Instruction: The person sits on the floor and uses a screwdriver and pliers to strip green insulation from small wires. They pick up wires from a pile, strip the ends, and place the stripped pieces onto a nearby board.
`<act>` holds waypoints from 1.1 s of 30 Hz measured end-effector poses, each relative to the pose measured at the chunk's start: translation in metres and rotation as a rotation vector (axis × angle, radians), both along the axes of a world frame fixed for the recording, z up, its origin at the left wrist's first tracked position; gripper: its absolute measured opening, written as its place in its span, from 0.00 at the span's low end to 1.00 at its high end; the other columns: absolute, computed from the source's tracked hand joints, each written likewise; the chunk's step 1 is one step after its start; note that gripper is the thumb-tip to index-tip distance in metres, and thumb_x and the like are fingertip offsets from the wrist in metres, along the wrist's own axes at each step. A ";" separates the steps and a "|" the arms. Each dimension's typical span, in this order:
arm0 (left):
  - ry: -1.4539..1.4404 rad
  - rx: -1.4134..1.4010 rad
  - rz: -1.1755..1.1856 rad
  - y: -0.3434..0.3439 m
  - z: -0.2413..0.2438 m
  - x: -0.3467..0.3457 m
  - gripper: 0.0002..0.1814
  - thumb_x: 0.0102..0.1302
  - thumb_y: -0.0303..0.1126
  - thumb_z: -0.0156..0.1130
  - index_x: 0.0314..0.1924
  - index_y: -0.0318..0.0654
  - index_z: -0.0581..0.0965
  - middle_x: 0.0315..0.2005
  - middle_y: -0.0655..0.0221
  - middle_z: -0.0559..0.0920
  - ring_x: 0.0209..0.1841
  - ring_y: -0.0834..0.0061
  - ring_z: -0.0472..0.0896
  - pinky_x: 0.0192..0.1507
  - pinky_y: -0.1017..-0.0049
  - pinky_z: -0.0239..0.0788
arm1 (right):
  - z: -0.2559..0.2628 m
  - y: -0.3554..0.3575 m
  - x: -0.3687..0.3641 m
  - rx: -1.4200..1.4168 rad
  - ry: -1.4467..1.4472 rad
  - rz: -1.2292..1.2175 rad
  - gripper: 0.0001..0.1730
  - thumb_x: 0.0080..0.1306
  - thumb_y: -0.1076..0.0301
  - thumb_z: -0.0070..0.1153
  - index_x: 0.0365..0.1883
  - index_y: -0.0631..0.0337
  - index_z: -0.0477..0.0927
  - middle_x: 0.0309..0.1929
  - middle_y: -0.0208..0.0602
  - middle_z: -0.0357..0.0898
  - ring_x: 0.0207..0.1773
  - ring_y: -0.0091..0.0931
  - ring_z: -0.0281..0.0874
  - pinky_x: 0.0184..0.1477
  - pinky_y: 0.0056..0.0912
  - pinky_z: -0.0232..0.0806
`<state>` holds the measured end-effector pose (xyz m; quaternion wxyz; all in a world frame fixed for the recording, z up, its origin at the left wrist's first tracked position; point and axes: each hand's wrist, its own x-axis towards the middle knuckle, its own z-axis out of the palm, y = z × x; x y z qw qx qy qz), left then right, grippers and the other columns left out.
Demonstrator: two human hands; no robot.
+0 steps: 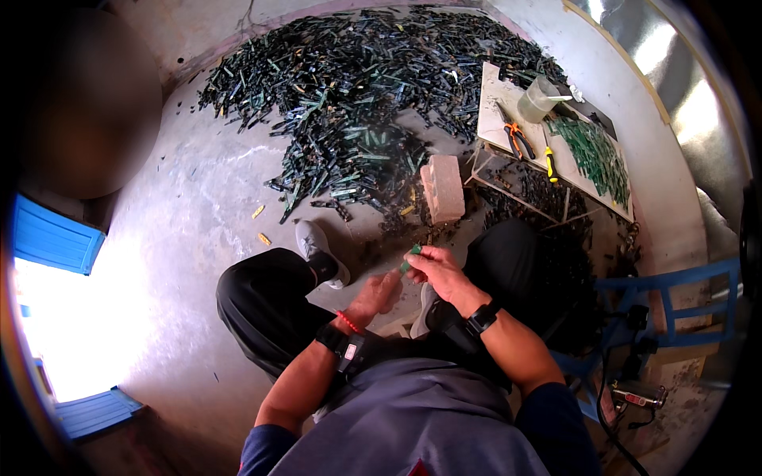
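Note:
In front of my lap, my right hand [442, 272] pinches a small green strip [411, 258], which looks like a piece of circuit board, between thumb and fingers. My left hand [376, 294] is curled at the strip's lower end. Blur hides whether its fingers grip the strip or something thin. Beyond my feet spreads a large heap of dark and green strips [357, 77] on the floor. A pinkish brick [446, 189] stands between the heap and my hands.
At right, a low table [493, 98] holds pliers with orange-black handles [518, 140], a yellow-handled screwdriver [550, 160], a translucent plastic cup [534, 102] and green strips [586, 152]. More dark pieces [524, 199] lie beneath it. A blue chair frame [670, 303] and cable [602, 387] are nearby.

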<state>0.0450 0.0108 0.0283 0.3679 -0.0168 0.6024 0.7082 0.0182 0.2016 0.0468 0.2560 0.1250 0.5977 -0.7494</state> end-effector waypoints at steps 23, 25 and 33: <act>-0.146 0.056 0.104 0.002 0.008 0.000 0.24 0.74 0.50 0.43 0.28 0.38 0.72 0.15 0.75 0.65 0.16 0.83 0.58 0.19 0.79 0.48 | 0.002 0.003 0.002 -0.071 0.025 0.016 0.09 0.66 0.67 0.58 0.38 0.62 0.74 0.32 0.29 0.77 0.31 0.20 0.78 0.32 0.23 0.71; -0.091 0.044 0.065 0.000 0.009 -0.001 0.24 0.73 0.51 0.43 0.27 0.39 0.71 0.16 0.75 0.66 0.15 0.82 0.59 0.19 0.79 0.48 | 0.002 0.004 0.003 -0.067 0.048 0.027 0.09 0.66 0.68 0.58 0.39 0.62 0.74 0.32 0.30 0.77 0.31 0.21 0.78 0.31 0.23 0.71; -0.041 0.050 0.043 0.003 0.030 -0.001 0.24 0.73 0.54 0.41 0.31 0.44 0.72 0.15 0.76 0.67 0.15 0.82 0.60 0.19 0.77 0.46 | 0.015 -0.004 0.009 -0.030 0.087 0.155 0.07 0.67 0.68 0.55 0.38 0.63 0.74 0.30 0.30 0.76 0.29 0.20 0.77 0.30 0.22 0.71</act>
